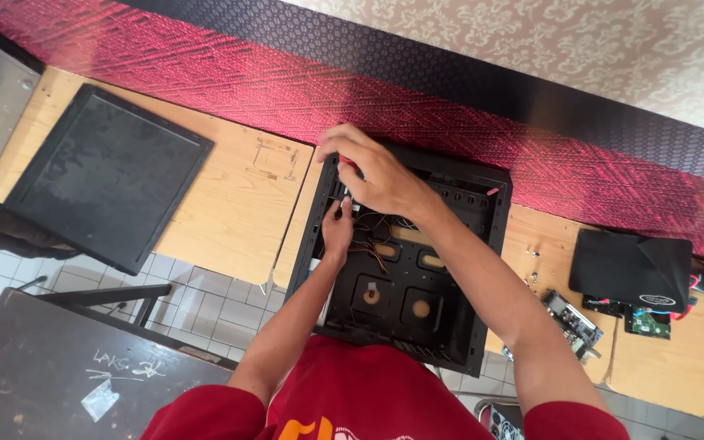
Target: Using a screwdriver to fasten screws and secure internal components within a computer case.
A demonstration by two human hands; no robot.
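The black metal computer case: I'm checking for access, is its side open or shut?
Open. The black metal computer case lies flat with its inside bare: wires and tray cut-outs show, and both hands reach in, left hand, right hand.

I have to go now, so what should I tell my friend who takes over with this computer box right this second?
Right hand: closed around a red-handled tool, at the top left corner inside the open black computer case.
Left hand: inside the case just below, fingers at the left wall near the loose wires.
The case lies open on the wooden table; its black side panel lies off to the left, so that is done.
Small screws and circuit boards sit to the right.
The case holds only wires; those parts are still outside.
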